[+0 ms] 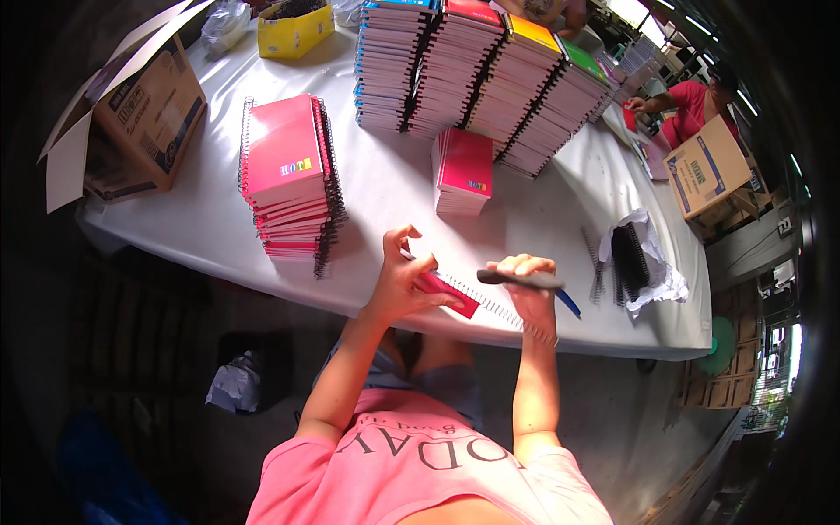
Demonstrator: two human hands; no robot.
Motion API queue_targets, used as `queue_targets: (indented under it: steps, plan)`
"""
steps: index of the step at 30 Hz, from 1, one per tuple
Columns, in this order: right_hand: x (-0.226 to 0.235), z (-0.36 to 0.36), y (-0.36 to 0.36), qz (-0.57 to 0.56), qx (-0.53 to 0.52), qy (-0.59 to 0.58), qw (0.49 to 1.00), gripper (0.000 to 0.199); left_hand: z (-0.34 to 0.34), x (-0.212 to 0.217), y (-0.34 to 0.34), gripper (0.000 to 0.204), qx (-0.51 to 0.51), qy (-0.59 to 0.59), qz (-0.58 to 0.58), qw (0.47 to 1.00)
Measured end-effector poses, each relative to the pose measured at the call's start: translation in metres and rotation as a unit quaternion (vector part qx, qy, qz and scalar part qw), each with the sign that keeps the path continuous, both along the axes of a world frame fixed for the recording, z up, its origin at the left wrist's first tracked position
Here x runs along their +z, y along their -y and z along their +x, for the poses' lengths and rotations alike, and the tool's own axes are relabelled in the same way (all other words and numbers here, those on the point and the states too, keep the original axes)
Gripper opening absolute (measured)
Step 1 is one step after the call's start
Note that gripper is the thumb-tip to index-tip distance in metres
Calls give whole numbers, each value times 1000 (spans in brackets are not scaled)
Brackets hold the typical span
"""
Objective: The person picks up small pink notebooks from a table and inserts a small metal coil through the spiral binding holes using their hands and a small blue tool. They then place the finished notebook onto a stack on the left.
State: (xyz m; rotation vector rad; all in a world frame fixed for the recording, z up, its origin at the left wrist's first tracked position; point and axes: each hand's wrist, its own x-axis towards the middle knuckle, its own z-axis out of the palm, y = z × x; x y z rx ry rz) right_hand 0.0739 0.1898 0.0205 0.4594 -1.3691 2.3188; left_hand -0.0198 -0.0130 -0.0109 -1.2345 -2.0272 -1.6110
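My left hand is closed on a small red notebook, held over the table's near edge. A thin wire spiral coil runs out from the notebook's edge toward my right wrist. In my right hand is a hand tool with a black part and a blue end; its jaws cannot be made out. Beyond my hands stands a short stack of red-covered pads with no coils showing. To the left is a taller pile of coil-bound red notebooks.
Tall stacks of coil-bound notebooks stand at the back. Black coils lie on white paper at right. Open cardboard boxes flank the table. A yellow container sits far left. A co-worker is at far right.
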Motion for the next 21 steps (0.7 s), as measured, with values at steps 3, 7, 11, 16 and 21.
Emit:
queue_targets:
  steps: [3,7,11,16,21]
  plan:
    - [9,5,-3,291,12,138,947,24,-1,-1,6,58,6,-16,-30,999]
    - [11,7,-4,212,-16,143,967,32,1,10,-3,59,6,-16,-28,999]
    - [12,-2,-4,356,-77,221,905,24,-3,2,-9,66,-8,49,-19,999]
    - [16,-6,4,317,8,125,940,32,-3,-5,-13,71,-15,110,37,993]
    - [12,-10,9,131,51,28,990,17,-4,-20,-8,78,-40,123,54,990]
